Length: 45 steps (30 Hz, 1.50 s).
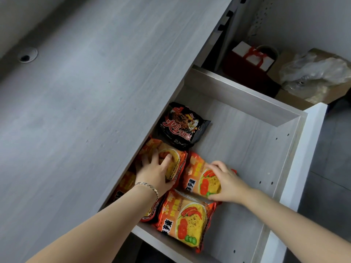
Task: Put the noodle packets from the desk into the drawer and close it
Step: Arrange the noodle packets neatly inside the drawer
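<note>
1. Drawer [252, 149] open, lower right of frame; grey desk [85, 111] fills the left.
2. Black noodle packet [183, 127] at the drawer's upper left.
3. Left hand [155, 172] flat on an orange packet [171, 158].
4. Right hand [226, 182] grips a second orange packet [199, 179].
5. Third orange packet [188, 219] nearest the frame's bottom.

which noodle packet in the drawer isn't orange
The black packet, lying farthest back in the drawer, beyond both hands. All the others are orange.
</note>
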### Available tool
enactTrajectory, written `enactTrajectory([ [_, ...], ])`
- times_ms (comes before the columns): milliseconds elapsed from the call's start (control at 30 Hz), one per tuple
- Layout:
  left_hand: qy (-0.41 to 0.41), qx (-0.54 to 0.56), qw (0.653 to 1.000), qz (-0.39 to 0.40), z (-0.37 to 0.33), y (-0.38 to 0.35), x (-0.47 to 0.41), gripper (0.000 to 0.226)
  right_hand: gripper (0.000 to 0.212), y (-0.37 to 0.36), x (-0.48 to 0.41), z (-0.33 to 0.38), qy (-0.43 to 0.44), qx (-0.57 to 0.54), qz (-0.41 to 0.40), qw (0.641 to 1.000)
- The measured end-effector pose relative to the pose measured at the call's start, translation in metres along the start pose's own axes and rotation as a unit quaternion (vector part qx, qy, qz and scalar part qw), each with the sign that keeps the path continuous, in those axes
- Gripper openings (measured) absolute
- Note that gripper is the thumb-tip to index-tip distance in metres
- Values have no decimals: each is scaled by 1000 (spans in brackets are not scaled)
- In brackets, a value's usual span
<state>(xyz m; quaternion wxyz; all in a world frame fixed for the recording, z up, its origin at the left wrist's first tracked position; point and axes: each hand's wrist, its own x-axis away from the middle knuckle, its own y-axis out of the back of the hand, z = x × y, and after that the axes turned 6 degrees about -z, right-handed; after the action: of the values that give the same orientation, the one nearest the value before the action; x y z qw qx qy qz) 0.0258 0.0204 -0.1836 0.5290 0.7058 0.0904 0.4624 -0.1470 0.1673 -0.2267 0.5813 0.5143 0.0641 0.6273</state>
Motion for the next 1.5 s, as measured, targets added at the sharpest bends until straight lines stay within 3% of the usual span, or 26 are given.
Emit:
enactTrajectory([
  [100, -4, -9, 1000, -1, -1, 2, -1, 80, 75, -11, -7, 18, -29, -101, -36, 994],
  [167, -1, -11, 1000, 2, -1, 4, 0, 80, 65, -18, -14, 27, -155, -89, -111, 978],
  [233, -2, -24, 1000, 4, -3, 7, 2, 80, 54, -22, -17, 36, -257, -25, -127, 958],
  [400, -61, -10, 995, -73, -9, 20, -15, 71, 44, -20, -30, 45, -200, -21, -76, 977],
  [500, -68, 26, 997, -13, -10, 25, -38, 75, 36, -8, -41, 34, -185, -73, -44, 979],
  [567, -46, 20, 999, 14, -9, 25, -49, 72, 32, 7, -52, 31, -207, -147, -68, 965],
  [667, -46, -3, 999, -4, -6, 20, -53, 67, 46, 30, -84, 38, -297, -311, -172, 886],
  [833, -51, 24, 998, -30, 0, 9, -53, 71, 80, 35, -129, 74, -388, -554, -156, 720],
  [933, -50, 28, 998, -22, 1, 9, -55, 76, 89, 30, -137, 85, -393, -620, -150, 662],
  [1000, -49, 23, 998, -18, 2, 10, -55, 78, 88, 28, -135, 84, -392, -629, -164, 651],
  [1100, -52, 30, 998, -21, 4, 8, -55, 76, 61, 42, -125, 65, -341, -590, -228, 696],
  [1167, -57, 27, 998, -30, 5, 6, -54, 74, 58, 62, -119, 42, -297, -553, -244, 739],
  [1300, -53, 12, 998, -44, 4, 2, -53, 77, 30, 102, -114, 12, -224, -474, -154, 838],
  [1367, -52, 9, 997, -50, 3, 1, -53, 77, 36, 114, -117, 13, -195, -393, -79, 895],
  [1433, -50, 10, 998, -46, 2, 2, -52, 77, 59, 116, -125, 24, -170, -315, -39, 933],
  [1500, -49, 9, 998, -38, 3, 2, -52, 79, 65, 109, -136, 37, -133, -253, -92, 954],
])
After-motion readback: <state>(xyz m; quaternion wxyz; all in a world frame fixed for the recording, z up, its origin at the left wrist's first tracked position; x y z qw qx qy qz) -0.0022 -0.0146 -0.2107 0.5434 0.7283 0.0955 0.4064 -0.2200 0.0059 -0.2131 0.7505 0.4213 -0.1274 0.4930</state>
